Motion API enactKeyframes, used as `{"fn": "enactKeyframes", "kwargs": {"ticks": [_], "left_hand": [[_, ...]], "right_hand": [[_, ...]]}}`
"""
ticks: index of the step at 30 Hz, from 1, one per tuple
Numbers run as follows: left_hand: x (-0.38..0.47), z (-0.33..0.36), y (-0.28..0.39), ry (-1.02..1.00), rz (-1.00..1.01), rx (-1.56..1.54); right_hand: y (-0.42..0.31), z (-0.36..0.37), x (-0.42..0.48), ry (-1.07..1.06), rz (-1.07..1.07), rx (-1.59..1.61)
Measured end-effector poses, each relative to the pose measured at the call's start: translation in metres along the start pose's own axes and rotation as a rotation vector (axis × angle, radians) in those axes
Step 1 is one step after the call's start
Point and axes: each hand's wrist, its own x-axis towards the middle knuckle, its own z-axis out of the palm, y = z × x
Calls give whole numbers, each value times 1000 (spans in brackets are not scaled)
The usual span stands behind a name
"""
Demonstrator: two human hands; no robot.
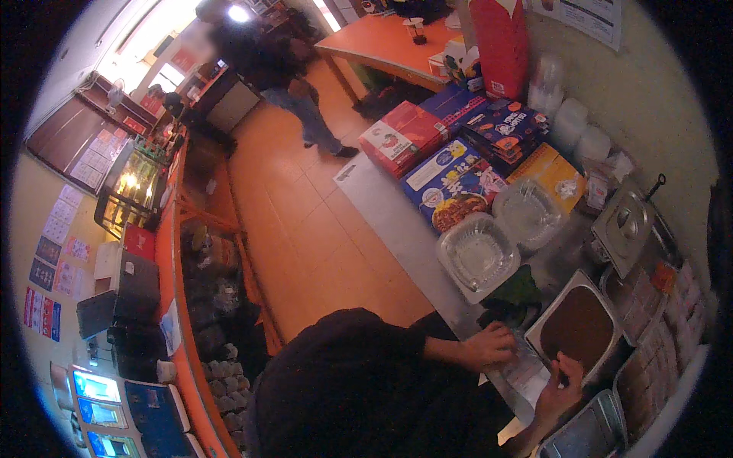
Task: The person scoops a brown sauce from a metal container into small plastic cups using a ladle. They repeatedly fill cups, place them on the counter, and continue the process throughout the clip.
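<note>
My left hand [489,348] is at the counter edge with its fingers curled, next to a sheet of clear plastic [524,375]. Whether it grips the plastic cannot be made out. Fingers bent together, my right hand [564,380] hovers by the near corner of a rectangular steel pan [535,338]. That pan holds a smooth brown filling [575,329]. Anything small between my right fingertips is too blurred to tell. Beyond my left hand lies a dark green item [518,289]. A steel container [584,432] sits below my right wrist.
Clear plastic clamshell trays [478,255] and stacked printed cartons [404,137] stand along the steel counter [389,214]. A steel lid [624,226] leans near the wall. Across the tiled floor [298,229] runs an orange counter [177,338]. A person [286,86] stands farther back.
</note>
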Motion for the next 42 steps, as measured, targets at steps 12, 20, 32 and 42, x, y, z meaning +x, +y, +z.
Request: {"fn": "enactKeyframes", "kwargs": {"ticks": [12, 20, 32, 42], "left_hand": [[-3, 1, -2, -36, -31, 67], [2, -6, 0, -4, -35, 42], [1, -6, 4, -13, -20, 21], [6, -5, 1, 3, -38, 39]], "right_hand": [[22, -38, 8, 157, 162, 19], [34, -43, -21, 226, 104, 219], [-5, -19, 19, 52, 93, 142], [29, -13, 14, 236, -51, 151]]}}
